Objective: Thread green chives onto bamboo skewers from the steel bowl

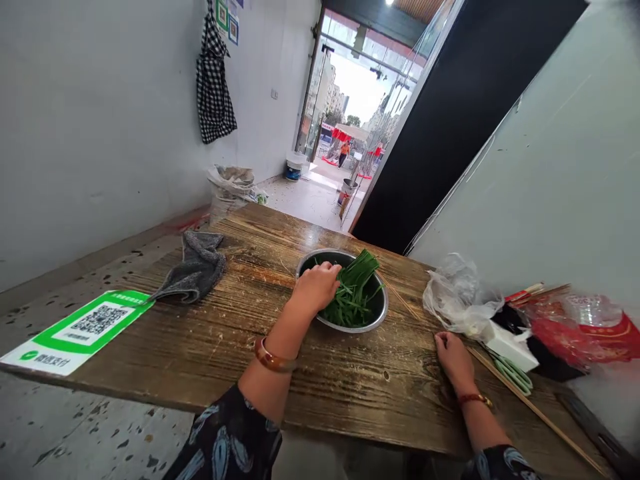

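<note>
My left hand (316,288) reaches over the near left rim of a round metal bowl (383,313), its fingers closed on green chives. A bundle of flat-leaved chives (364,268) sticks up beyond my fingertips, leaning right over the far rim. Loose cut chives (353,307) lie lower in the bowl. My right hand (455,357) rests on the wooden table right of the bowl, fingers curled in; whatever they may hold is hidden. A thin wooden stick (400,297) lies between the bowl and this hand.
Right of my right hand lie a crumpled clear plastic bag (457,293), a white box (513,347), green-handled scissors (517,377), a long wooden stick (545,417) and a red package (595,337). On the left are a grey cloth (193,270) and a green QR-code sign (95,323).
</note>
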